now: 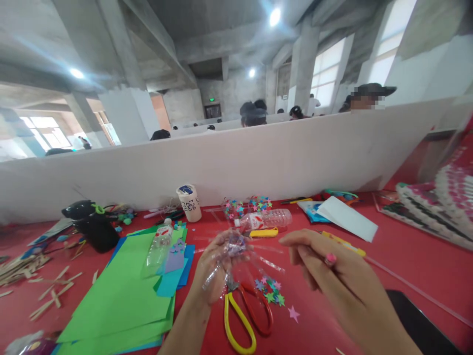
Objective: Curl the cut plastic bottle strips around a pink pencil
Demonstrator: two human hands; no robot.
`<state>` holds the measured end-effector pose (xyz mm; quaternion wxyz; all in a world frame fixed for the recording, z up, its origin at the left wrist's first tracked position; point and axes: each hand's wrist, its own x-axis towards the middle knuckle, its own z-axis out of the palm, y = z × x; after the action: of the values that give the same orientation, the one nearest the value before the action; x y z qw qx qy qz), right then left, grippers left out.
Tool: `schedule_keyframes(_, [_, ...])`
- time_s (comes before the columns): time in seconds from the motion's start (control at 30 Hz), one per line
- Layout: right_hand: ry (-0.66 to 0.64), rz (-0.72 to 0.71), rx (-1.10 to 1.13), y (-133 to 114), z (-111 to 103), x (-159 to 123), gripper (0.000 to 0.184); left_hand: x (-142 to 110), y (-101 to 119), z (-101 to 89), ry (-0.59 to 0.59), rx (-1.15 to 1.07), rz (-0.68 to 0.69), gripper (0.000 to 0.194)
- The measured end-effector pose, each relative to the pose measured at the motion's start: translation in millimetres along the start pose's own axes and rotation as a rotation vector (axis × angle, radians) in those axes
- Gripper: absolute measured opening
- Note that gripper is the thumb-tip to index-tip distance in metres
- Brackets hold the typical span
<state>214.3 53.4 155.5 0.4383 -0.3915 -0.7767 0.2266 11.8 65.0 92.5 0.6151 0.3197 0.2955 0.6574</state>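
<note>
holding a fringed clear plastic piece (pixel 236 246) in the left hand (pixel 207 264), fingers wrapped round its side, the person has it over the red tabletop (pixel 314 318), its narrow strips fanning outward and purplish bits gathered at its middle. the right hand (pixel 334 271) is off to the right, not touching the piece, its fingers bent and close to one another; a small pink thing (pixel 330 258) shows among them, though whether it is pinched or just tucked there i can't tell. just below the piece lie scissors (pixel 242 350) with one yellow and one red handle, their tips hard to make out, and beside them a scatter of foam-like stars (pixel 275 292), with one pink star (pixel 293 314) apart from the rest. behind the piece are a yellow utility knife (pixel 264 232) and a clear bottle (pixel 273 218) on its side. the step in hand looks like handling the fringed piece, with the left hand as its support; any further work on it would call for a steady, light hold, since thin strips probably bend and spring about easily.
</note>
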Motion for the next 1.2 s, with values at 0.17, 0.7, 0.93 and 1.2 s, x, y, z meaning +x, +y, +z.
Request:
schedule_keyframes(0.17, [-0.053,0.051,-0.161,1.1,5.6,2.0,0.018,-16.3,-7.8,-14.5,0.024,-0.072,0.0,0.025])
schedule_keyframes(0.7, [-0.197,0.275,0.062,18.6,42.2,-32.9,0.016,-54.2,-22.8,-46.7,0.142,-0.196,-0.015,0.017])
schedule_keyframes(0.93, [-0.136,0.395,0.142,27.4,50.6,-36.0,0.019,-65.4,-25.5,-52.0,0.169,-0.209,-0.023,0.019])
schedule_keyframes(1.2, [-0.104,0.494,0.333,52.7,59.2,-23.6,0.032,-64.2,-20.9,-44.3,0.135,-0.206,-0.083,0.02])
